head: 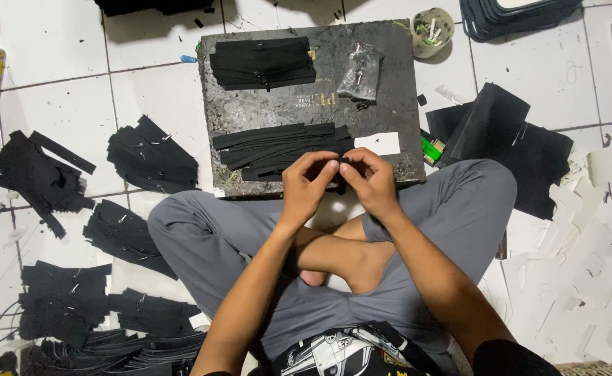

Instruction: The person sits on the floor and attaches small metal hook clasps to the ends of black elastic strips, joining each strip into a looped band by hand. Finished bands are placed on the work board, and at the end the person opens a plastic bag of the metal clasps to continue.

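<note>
I sit cross-legged on a white tiled floor in front of a dark work board [389, 104]. My left hand [306, 184] and my right hand [370, 182] meet at the board's near edge, both pinching one small black strip [341, 175] between the fingertips. Just beyond my fingers lies a loose pile of black strips [271, 147]. Farther back on the board sits a neat stack of black zipper strips [263, 63] and a small clear plastic bag [362, 69] holding small metal parts.
Several piles of black strips [151, 154] lie on the floor at left. Black sheets [522, 150] and white paper scraps [577, 278] lie at right. A small round cup [433, 31] stands behind the board, and a green lighter [431, 148] lies by its right edge.
</note>
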